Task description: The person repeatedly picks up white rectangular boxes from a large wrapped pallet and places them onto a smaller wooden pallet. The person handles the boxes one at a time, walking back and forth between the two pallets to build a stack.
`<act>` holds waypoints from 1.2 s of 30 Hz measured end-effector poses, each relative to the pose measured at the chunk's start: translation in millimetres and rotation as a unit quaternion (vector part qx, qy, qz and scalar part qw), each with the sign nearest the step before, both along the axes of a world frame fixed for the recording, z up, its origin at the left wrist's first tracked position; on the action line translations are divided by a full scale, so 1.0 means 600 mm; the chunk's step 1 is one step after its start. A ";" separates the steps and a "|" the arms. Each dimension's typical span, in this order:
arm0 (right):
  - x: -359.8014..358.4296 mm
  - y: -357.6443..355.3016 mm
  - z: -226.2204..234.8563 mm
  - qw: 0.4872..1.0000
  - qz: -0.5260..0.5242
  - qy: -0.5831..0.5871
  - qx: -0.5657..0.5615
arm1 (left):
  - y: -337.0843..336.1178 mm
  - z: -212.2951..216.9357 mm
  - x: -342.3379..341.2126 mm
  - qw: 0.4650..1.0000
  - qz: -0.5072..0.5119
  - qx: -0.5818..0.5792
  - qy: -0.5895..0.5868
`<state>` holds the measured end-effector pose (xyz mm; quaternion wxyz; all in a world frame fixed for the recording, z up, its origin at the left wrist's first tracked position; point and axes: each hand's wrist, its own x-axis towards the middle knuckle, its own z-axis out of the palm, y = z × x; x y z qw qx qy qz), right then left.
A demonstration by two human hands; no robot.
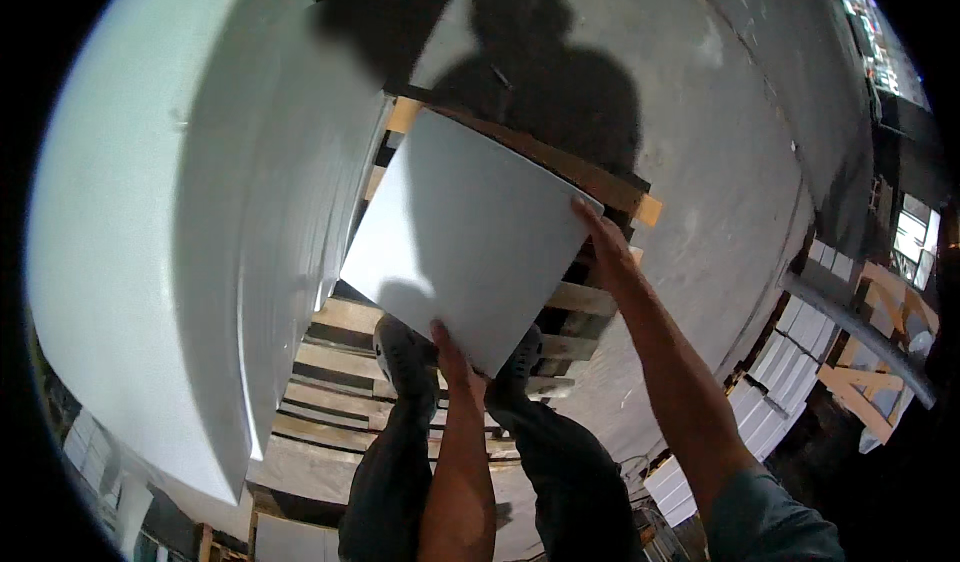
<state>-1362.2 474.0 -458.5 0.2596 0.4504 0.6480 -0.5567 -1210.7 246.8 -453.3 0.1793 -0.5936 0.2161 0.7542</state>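
Head view: both hands, left (452,354) and right (603,237), apparently grip white tile (465,232) above pallet (340,362)

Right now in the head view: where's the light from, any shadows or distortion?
Head view: light comes from behind the person, whose shadow falls on the concrete floor; the white tile, held by left hand and right hand, is evenly lit without glare; fisheye bends the stacked tiles; corners are black.

Grey concrete floor (740,162) w/ my shadow; slatted wooden pallet (340,362) under me; stacked white tiles (790,362) right.
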 end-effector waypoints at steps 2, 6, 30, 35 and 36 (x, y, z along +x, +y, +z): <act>-0.023 0.004 0.056 0.999 0.033 -0.035 -0.021 | -0.017 0.040 -0.012 1.000 -0.005 -0.009 0.003; -0.176 0.014 0.107 0.977 0.195 -0.079 -0.033 | -0.042 0.066 -0.026 0.999 0.006 -0.004 0.038; 0.133 0.006 0.490 0.793 0.476 -0.355 0.138 | -0.050 0.272 0.313 0.922 -0.339 0.133 -0.130; 0.183 -0.051 0.702 0.770 0.486 -0.364 0.198 | -0.023 0.409 0.348 0.932 -0.342 0.090 -0.077; 0.192 -0.059 0.738 0.754 0.509 -0.352 0.220 | -0.019 0.443 0.352 0.936 -0.335 0.080 -0.065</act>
